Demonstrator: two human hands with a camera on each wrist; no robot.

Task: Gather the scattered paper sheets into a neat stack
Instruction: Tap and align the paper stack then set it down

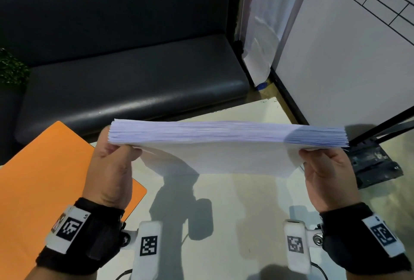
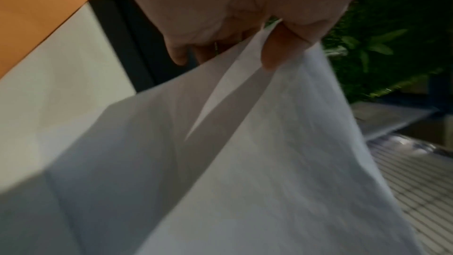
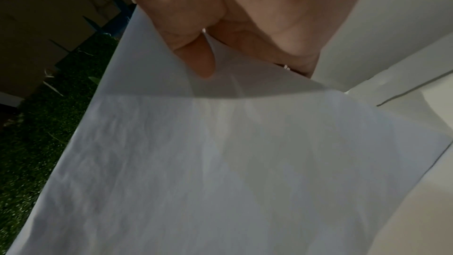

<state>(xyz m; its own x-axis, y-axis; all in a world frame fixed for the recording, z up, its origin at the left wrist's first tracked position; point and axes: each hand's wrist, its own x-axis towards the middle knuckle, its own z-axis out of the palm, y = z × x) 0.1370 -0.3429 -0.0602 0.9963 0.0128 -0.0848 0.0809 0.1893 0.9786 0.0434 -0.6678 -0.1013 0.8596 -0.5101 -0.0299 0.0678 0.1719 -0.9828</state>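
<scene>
Many white sheets are being held as one paper stack (image 1: 226, 145), upright above the pale tabletop (image 1: 235, 201), likely so its lower edge can be tapped square. The left hand (image 1: 112, 167) is pinching one end and the right hand (image 1: 324, 174) the other, thumbs toward the viewer. An orange folder (image 1: 44, 178) is lying at left.
</scene>
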